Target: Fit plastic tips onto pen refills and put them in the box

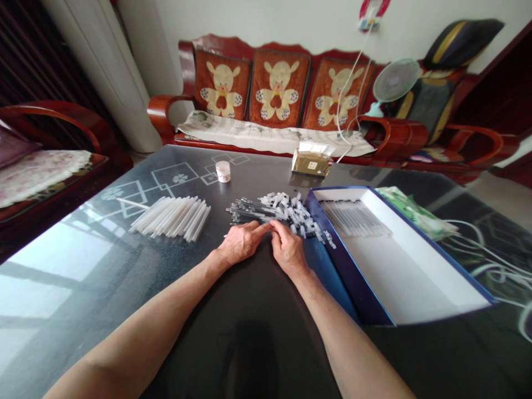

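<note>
The left forearm (153,316) and the right forearm (347,327) are bare and smooth, broad at the near end and tapering to narrower wrists (218,259). The left hand (242,242) and right hand (287,250) are bare too (faint creases mark the left one's back), with slim fingers (261,229).

So the bare left hand (242,243) and right hand (287,247) meet at the fingertips just beside a messy heap of thin dark pen refills with whitish ends (279,211), can't tell what's gripped. Translucent white tubes (173,217) lie left on the glossy dark bench (233,332), open blue-and-white box (409,271) right.
</note>
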`<state>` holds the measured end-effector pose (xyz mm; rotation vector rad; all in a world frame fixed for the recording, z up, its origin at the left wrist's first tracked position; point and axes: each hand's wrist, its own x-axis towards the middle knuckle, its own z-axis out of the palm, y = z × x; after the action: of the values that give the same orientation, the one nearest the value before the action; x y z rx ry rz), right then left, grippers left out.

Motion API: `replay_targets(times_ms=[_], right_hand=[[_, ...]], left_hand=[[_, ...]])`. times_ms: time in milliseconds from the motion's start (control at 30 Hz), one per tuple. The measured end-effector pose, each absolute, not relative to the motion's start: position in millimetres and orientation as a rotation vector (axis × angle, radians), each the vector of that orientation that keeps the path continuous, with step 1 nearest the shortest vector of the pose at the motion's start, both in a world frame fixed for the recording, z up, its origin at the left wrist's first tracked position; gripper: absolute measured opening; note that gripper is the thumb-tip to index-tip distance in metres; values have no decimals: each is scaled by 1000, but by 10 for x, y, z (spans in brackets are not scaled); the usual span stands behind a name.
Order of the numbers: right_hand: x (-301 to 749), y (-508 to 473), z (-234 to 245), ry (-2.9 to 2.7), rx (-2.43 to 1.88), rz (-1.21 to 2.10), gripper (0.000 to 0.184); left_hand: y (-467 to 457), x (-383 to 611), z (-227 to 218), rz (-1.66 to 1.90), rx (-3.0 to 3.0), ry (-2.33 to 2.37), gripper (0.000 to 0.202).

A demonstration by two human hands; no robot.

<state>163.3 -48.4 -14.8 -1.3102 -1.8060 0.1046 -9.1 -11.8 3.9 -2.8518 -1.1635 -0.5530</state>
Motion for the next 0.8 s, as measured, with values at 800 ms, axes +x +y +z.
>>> replay_targets(times_ms=[800], right_hand=[[2222, -426, -94, -1614, -1684, -258, 29]], left_hand=[[-17, -144, 40, -654, -2803, -1329, 39]])
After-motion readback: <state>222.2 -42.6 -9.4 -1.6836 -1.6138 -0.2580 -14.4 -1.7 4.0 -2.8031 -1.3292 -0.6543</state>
